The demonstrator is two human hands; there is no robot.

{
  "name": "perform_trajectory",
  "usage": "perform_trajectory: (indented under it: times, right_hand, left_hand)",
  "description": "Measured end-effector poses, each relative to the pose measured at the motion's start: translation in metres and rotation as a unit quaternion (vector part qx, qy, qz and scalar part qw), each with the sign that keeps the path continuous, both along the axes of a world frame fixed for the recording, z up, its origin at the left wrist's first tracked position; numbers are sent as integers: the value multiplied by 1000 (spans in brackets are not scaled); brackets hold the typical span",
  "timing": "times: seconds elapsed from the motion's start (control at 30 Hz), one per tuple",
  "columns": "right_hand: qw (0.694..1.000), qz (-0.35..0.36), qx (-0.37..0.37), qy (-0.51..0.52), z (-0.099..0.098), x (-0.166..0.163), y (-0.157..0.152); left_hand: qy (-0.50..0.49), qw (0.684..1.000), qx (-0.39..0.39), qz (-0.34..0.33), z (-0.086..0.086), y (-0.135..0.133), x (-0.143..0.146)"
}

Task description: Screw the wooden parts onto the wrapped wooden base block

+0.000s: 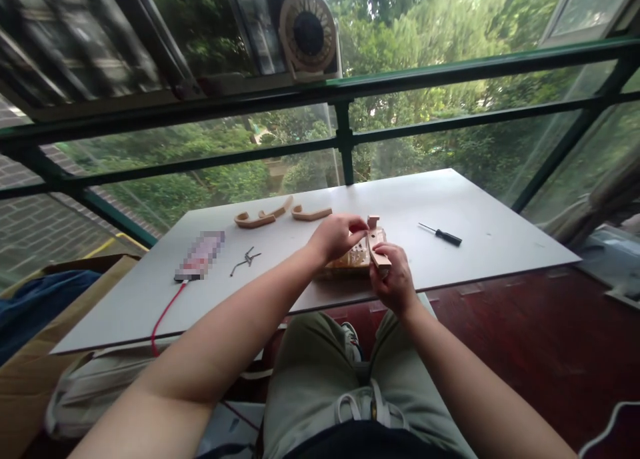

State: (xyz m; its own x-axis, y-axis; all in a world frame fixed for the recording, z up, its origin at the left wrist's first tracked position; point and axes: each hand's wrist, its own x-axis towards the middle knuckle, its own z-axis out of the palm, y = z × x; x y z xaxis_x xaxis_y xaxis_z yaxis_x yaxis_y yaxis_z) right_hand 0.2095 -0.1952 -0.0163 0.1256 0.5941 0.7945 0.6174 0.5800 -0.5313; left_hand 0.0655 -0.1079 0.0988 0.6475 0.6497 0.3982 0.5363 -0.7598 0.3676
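Note:
My right hand (395,276) grips a light wooden hook (376,246) that has a dark hole in its flat face. The hook is held over the near edge of the table. My left hand (337,236) reaches in from the left, its fingertips pinched together against the upper part of the hook. Whatever small thing may be between those fingertips is too small to make out. Under both hands lies a shiny clear package (345,266) with brownish contents, partly hidden by the hands and the hook.
On the white table (480,212) lie curved wooden hooks (256,220) at the back and a screwdriver (447,236) to the right. Several dark hex keys (245,262) and a phone (201,254) with a red cable (167,312) are at left. A green railing (425,72) stands behind.

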Motion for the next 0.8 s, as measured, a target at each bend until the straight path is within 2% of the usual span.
perform_trajectory:
  times: [0.13,0.33,0.5,0.6,0.8]
  right_hand:
    - [1000,5,-5,0,0,2,0]
    - [1000,7,-4,-2,2,2,0]
    - [1000,5,-4,-2,2,2,0]
    - [1000,6,-2,0,1,2,0]
    - [1000,2,-2,0,1,2,0]
  left_hand:
    - [-12,999,-36,16,-16,7,9]
    - [-88,994,-65,24,-21,1,17]
    - [-62,997,-15,36,-24,-1,23]
    - [-31,999,19,19,-26,2,22]
    - [5,999,33,11,-29,4,22]
